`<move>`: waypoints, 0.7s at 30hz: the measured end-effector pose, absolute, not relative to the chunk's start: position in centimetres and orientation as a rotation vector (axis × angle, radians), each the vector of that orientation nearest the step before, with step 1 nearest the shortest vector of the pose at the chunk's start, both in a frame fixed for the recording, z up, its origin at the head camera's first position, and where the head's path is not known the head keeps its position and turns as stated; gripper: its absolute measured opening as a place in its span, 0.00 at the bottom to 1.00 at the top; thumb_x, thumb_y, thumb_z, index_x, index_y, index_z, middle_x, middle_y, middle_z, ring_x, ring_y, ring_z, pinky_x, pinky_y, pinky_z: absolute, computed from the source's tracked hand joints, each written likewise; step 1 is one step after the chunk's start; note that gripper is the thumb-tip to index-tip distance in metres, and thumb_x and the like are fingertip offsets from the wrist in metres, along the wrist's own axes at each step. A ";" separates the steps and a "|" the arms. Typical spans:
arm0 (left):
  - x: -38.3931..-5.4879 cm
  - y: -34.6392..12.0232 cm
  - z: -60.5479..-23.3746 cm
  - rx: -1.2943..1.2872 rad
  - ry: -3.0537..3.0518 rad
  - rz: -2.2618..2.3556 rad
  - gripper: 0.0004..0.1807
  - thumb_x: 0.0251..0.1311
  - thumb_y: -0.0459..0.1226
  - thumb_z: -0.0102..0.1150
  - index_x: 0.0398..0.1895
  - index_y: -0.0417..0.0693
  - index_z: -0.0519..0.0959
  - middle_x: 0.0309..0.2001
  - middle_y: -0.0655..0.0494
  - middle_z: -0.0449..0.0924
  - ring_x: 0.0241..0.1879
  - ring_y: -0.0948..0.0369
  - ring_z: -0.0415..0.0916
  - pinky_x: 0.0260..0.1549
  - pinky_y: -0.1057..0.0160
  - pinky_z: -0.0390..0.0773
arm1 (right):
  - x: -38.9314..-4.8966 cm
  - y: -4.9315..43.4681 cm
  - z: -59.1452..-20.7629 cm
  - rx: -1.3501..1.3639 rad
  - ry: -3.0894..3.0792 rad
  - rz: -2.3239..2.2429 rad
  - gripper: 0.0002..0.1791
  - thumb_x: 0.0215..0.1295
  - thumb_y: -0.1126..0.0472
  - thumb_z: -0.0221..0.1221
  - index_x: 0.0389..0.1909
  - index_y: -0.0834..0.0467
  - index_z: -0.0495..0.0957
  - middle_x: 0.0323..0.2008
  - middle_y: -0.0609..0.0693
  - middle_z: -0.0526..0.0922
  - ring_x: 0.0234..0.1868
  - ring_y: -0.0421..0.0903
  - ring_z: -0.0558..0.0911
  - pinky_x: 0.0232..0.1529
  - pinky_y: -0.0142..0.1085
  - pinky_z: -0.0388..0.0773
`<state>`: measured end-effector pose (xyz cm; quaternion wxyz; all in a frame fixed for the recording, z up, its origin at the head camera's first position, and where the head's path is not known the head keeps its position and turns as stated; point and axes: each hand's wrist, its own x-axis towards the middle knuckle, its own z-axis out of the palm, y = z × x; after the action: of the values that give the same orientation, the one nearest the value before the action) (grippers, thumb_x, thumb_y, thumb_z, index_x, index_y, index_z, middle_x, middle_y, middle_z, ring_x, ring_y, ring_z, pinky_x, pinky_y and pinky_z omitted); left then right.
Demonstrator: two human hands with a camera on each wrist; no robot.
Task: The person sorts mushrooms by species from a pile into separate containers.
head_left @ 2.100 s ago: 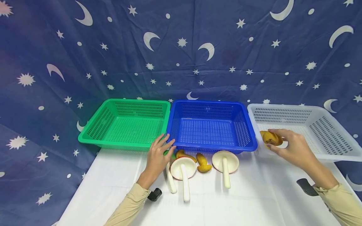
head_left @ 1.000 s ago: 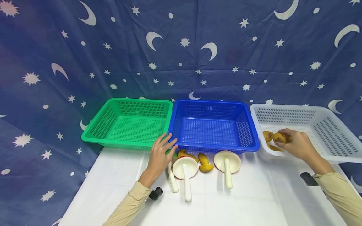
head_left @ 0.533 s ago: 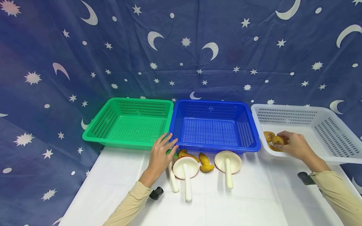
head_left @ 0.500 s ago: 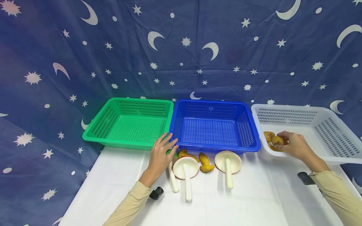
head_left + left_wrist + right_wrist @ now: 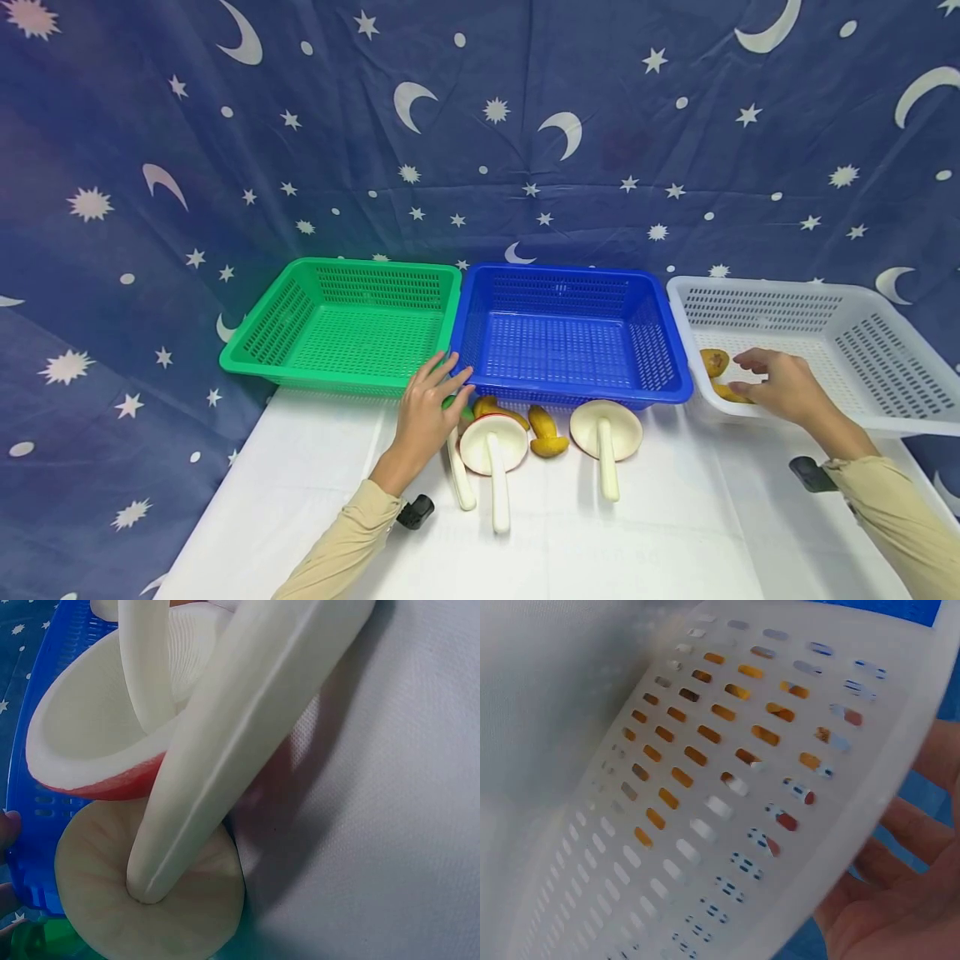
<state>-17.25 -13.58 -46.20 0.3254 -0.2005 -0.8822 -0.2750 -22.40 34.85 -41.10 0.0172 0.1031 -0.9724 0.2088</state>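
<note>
Noted first: the left wrist view shows the pale underside of the nearest long-stemmed mushroom (image 5: 150,862), whose cap the left hand (image 5: 423,412) largely covers in the head view. It also shows the red outside of the adjoining red-rimmed mushroom (image 5: 112,781). The right wrist view shows yellow patches through the slots of the white basket (image 5: 795,346), with the right hand (image 5: 791,392) beyond the wall.

Right hand: fingers (image 5: 753,358) parted from the thumb, released, with nothing between them, inside the white basket's rim. One yellow mushroom (image 5: 715,362) lies just left of the fingertips; another yellow piece (image 5: 731,393) lies by the thumb, contact not determinable.

Left hand: fingers spread, not clenched, above the long-stemmed mushroom; I cannot tell whether they touch it. A green patch (image 5: 466,412) shows beside the thumb.

Right of the left fingers, on the white worktop (image 5: 645,550), lie the red-rimmed mushroom, two yellow-brown mushrooms (image 5: 547,433) and, furthest along, a pale mushroom (image 5: 607,467). Ahead of those fingers stand the green basket (image 5: 360,333) and the blue basket (image 5: 555,342), side by side. Behind everything hangs a dark blue cloth (image 5: 465,83) printed with moons and stars.
</note>
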 end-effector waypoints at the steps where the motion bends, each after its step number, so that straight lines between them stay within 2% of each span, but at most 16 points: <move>1: -17.3 -13.6 -46.2 -0.525 -2.311 -0.716 0.15 0.52 0.35 0.69 0.45 0.42 0.84 0.54 0.40 0.77 0.59 0.42 0.69 0.57 0.41 0.67 | -22.3 34.8 -41.0 0.328 -3.016 0.646 0.25 0.51 0.62 0.67 0.46 0.74 0.75 0.43 0.74 0.77 0.43 0.71 0.76 0.39 0.60 0.75; 12: -17.3 -13.6 -46.4 -0.525 -2.306 -0.701 0.16 0.53 0.37 0.69 0.45 0.43 0.84 0.54 0.40 0.77 0.59 0.43 0.69 0.57 0.40 0.67 | -21.0 32.9 -39.5 0.332 -2.915 0.687 0.22 0.52 0.64 0.67 0.45 0.73 0.77 0.43 0.71 0.79 0.44 0.69 0.76 0.41 0.59 0.76; 21: -17.3 -13.6 -46.3 -0.518 -2.315 -0.711 0.15 0.54 0.36 0.68 0.45 0.43 0.84 0.54 0.41 0.77 0.59 0.44 0.69 0.57 0.42 0.67 | -19.4 30.7 -38.3 0.455 -2.769 0.747 0.17 0.48 0.72 0.67 0.41 0.70 0.78 0.41 0.68 0.81 0.41 0.67 0.79 0.39 0.59 0.77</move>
<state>-17.32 -13.57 -46.27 0.3264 -0.1978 -0.8836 -0.2714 -19.38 30.66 -38.33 0.1186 0.1556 -0.9468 0.2556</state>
